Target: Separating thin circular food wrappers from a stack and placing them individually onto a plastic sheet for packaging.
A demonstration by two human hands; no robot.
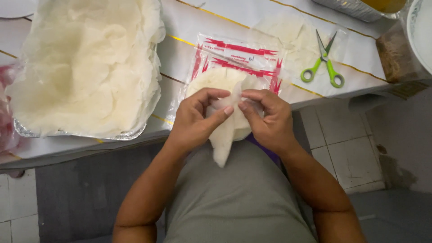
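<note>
Two hands meet over the near edge of the clear red-striped bag: the left hand and the right hand each pinch a thin white wrapper sheet between thumb and fingertips, its loose end hanging below the bag toward the grey shirt. Left of the bag sits a foil tray heaped with the same pale sheets, and right of the bag lie green-handled scissors, slightly parted.
</note>
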